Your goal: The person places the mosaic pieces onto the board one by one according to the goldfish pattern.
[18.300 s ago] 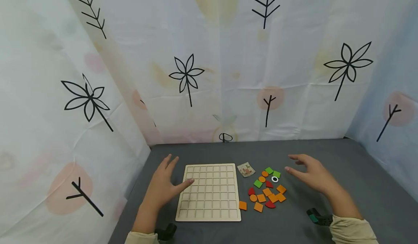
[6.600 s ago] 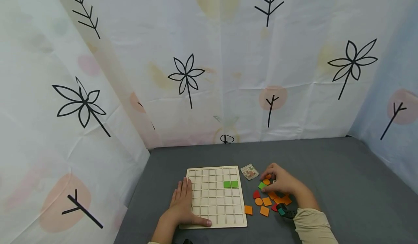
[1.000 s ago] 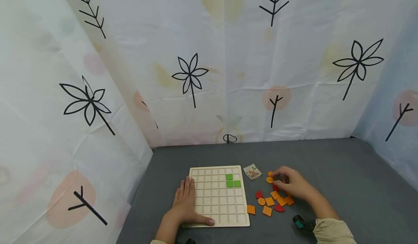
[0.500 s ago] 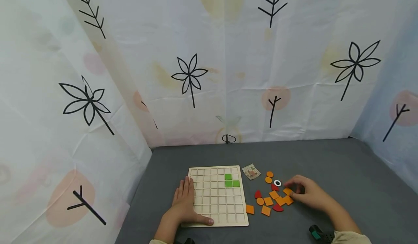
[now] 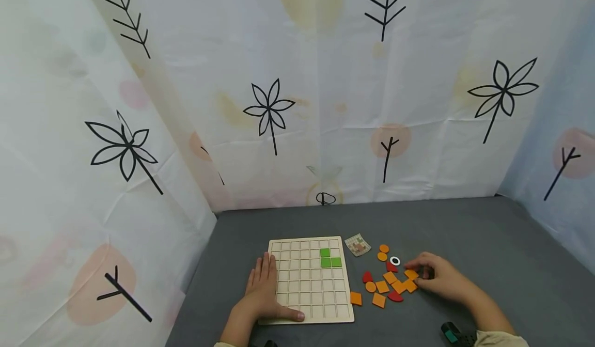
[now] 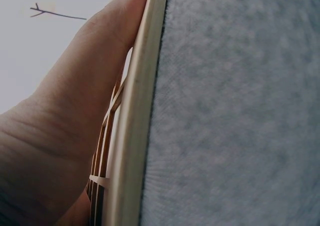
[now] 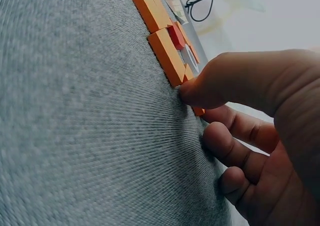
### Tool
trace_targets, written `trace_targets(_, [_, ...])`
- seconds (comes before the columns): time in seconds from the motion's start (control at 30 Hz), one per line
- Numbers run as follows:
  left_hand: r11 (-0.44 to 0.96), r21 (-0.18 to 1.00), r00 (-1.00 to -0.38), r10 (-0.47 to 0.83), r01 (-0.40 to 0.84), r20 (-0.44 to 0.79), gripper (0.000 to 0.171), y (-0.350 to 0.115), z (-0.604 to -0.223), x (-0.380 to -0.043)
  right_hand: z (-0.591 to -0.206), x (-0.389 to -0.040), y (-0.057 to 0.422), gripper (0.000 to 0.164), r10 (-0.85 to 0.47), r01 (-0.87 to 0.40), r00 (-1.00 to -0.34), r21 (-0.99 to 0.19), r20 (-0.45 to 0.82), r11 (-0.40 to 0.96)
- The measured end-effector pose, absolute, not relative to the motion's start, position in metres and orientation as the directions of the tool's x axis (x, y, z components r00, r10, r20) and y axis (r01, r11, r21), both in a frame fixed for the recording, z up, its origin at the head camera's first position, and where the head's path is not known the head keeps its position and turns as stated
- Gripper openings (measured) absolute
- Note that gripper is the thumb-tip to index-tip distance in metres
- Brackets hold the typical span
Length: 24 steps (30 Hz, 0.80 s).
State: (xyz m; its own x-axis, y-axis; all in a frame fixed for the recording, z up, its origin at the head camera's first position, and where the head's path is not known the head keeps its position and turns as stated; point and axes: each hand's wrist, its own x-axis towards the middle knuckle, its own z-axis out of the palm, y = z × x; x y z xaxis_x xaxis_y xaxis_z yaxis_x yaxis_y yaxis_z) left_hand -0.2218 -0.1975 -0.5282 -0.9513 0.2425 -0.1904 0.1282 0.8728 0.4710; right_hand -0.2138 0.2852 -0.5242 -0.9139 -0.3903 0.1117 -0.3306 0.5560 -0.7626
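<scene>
Apparently, one orange square (image 5: 411, 274) lies on the grey table (image 5: 469, 238), pinched between the right hand's (image 5: 440, 275) thumb and forefinger; a careless lift could nudge the neighbouring tile (image 5: 409, 285), so close beside it. The left hand (image 5: 263, 291), thumb spread from straight fingers, rests on the board (image 5: 312, 296), which might slide if released.

White cloth backdrop (image 5: 316, 94) with black plant drawings (image 5: 268, 108), behind a grey tabletop (image 5: 465, 223).

The left grip (image 6: 75, 93) touches a pale board (image 6: 131, 136) on grey cloth (image 6: 235, 111).
</scene>
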Motion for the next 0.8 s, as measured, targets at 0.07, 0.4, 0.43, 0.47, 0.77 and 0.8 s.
trace_targets(0.07, [0.875, 0.466, -0.951, 0.244, 0.131, -0.189, 0.172, -0.1976, -0.5284, -0.2217, -0.5234, -0.2136, 0.2854, 0.027, -0.385, -0.324, -0.917, -0.762, 0.107, 0.560])
trace_targets(0.4, [0.877, 0.461, -0.951, 0.243, 0.132, -0.192, 0.172, -0.1985, -0.5307, -0.2232, -0.5212, -0.2108, 0.2893, 0.020, -0.373, -0.334, -0.920, -0.745, 0.123, 0.578])
trace_targets(0.43, [0.878, 0.461, -0.951, 0.243, 0.131, -0.193, 0.172, -0.1985, -0.5311, -0.2233, -0.5209, -0.2106, 0.2896, 0.020, -0.372, -0.330, -0.921, -0.743, 0.118, 0.582])
trace_targets(0.47, [0.877, 0.463, -0.951, 0.242, 0.129, -0.194, 0.172, -0.1984, -0.5313, -0.2235, -0.5208, -0.2107, 0.2898, 0.019, -0.366, -0.325, -0.924, -0.742, 0.115, 0.586])
trace_targets(0.77, [0.876, 0.467, -0.952, 0.239, 0.124, -0.194, 0.172, -0.1989, -0.5315, -0.2240, -0.5169, -0.2102, 0.2895, 0.020, -0.339, -0.320, -0.932, -0.722, 0.125, 0.613])
trace_targets(0.8, [0.877, 0.465, -0.952, 0.238, 0.125, -0.194, 0.173, -0.1990, -0.5316, -0.2239, -0.5162, -0.2106, 0.2893, 0.021, -0.334, -0.316, -0.934, -0.722, 0.123, 0.616])
